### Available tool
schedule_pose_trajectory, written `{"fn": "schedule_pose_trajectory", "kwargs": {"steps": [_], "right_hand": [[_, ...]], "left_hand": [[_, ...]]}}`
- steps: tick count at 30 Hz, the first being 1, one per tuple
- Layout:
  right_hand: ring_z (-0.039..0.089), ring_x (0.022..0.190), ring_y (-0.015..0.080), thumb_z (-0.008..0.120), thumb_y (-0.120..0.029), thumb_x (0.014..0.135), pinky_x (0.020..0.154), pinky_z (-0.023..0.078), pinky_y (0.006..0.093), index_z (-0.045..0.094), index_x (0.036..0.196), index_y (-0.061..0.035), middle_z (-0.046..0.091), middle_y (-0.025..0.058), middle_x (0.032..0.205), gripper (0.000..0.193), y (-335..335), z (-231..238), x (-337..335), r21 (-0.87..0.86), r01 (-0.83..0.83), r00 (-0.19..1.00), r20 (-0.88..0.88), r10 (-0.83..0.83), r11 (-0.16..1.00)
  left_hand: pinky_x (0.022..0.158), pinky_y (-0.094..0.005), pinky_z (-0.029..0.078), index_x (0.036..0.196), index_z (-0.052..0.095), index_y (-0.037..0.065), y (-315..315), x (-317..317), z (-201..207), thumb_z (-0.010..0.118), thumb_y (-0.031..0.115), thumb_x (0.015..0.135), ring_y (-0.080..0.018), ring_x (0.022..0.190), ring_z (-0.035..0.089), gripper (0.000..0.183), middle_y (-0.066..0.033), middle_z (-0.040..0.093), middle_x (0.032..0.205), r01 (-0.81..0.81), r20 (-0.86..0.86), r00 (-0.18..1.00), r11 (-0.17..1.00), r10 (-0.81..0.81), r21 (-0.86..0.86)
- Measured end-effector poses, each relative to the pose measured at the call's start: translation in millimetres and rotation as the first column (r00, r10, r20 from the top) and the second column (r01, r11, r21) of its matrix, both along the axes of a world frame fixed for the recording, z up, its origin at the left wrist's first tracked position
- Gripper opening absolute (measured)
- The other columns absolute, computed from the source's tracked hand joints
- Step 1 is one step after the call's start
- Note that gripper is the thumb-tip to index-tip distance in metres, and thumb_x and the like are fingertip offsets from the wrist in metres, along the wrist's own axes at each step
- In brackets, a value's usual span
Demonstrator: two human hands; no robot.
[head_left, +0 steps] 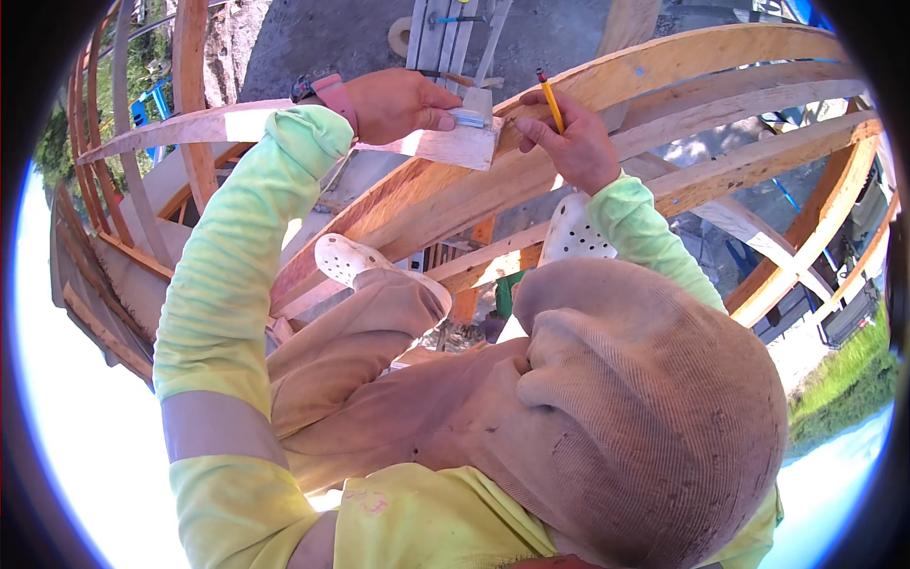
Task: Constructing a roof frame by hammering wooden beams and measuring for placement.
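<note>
My left hand (403, 104), with a pink band and a dark watch at the wrist, reaches over the end of a pale wooden board (455, 150). Its thumb and index finger grip a small flat silvery-blue piece (469, 118) against the board's end; the exact kind of tool is unclear. A yellow pencil (549, 100) stands nearly upright in my right hand (573, 142), whose fingers are closed around it. That hand is just right of the board end, beside a long curved timber beam (664, 68).
More beams (758, 156) run below and to the right, with gaps showing the ground far beneath. Wooden posts (190, 95) rise at the left. Planks (441, 38) and a roll of tape (399, 38) lie beyond my hands. White perforated clogs (347, 260) rest at the timbers.
</note>
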State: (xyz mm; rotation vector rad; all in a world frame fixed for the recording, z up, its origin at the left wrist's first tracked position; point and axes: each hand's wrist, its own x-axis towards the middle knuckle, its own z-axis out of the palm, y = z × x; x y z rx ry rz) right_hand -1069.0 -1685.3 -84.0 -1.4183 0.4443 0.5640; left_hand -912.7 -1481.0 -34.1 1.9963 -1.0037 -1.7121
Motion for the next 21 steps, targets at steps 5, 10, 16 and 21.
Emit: {"fn": "schedule_pose_trajectory", "kwargs": {"steps": [5, 10, 16, 21], "right_hand": [[0.057, 0.064, 0.0072, 0.065, -0.021, 0.083, 0.062, 0.041, 0.0223, 0.054, 0.108, -0.0031, 0.06, 0.0011, 0.066, 0.032, -2, 2, 3, 0.007, -0.004, 1.0, 0.015, 0.004, 1.0], [0.057, 0.066, 0.0059, 0.063, -0.021, 0.085, 0.068, 0.042, 0.0208, 0.052, 0.111, -0.0004, 0.062, 0.002, 0.065, 0.034, -4, 5, 5, 0.012, -0.026, 1.0, -0.003, 0.026, 1.0], [0.058, 0.064, 0.0062, 0.062, -0.02, 0.086, 0.065, 0.043, 0.0202, 0.053, 0.109, -0.0006, 0.061, 0.0017, 0.066, 0.032, -2, 0, 3, 0.042, -0.012, 1.0, -0.007, 0.012, 0.999], [0.059, 0.064, 0.0069, 0.062, -0.021, 0.086, 0.065, 0.043, 0.0205, 0.054, 0.109, -0.0014, 0.061, 0.0027, 0.068, 0.031, -4, 8, 6, 0.053, -0.016, 0.999, -0.027, 0.017, 0.998]], "left_hand": [[0.081, -0.0369, 0.044, 0.116, 0.057, 0.006, -6, 7, 1, 0.053, 0.026, 0.088, -0.0325, 0.091, 0.059, 0.035, -0.0167, 0.063, 0.1, 0.058, -0.074, 0.996, 0.998, -0.057, 0.008], [0.079, -0.0378, 0.044, 0.113, 0.056, 0.003, -9, 10, 0, 0.054, 0.022, 0.085, -0.0336, 0.087, 0.059, 0.034, -0.0181, 0.063, 0.095, 0.094, -0.071, 0.993, 0.995, -0.097, -0.034], [0.076, -0.0396, 0.044, 0.113, 0.055, 0.002, -10, 13, 1, 0.053, 0.022, 0.084, -0.0371, 0.083, 0.057, 0.035, -0.02, 0.062, 0.089, 0.145, -0.073, 0.986, 0.989, -0.147, -0.037], [0.076, -0.0429, 0.043, 0.114, 0.055, 0.003, -13, 17, 3, 0.055, 0.025, 0.083, -0.0389, 0.083, 0.055, 0.038, -0.0219, 0.06, 0.089, 0.185, -0.058, 0.981, 0.982, -0.187, -0.04]]}}
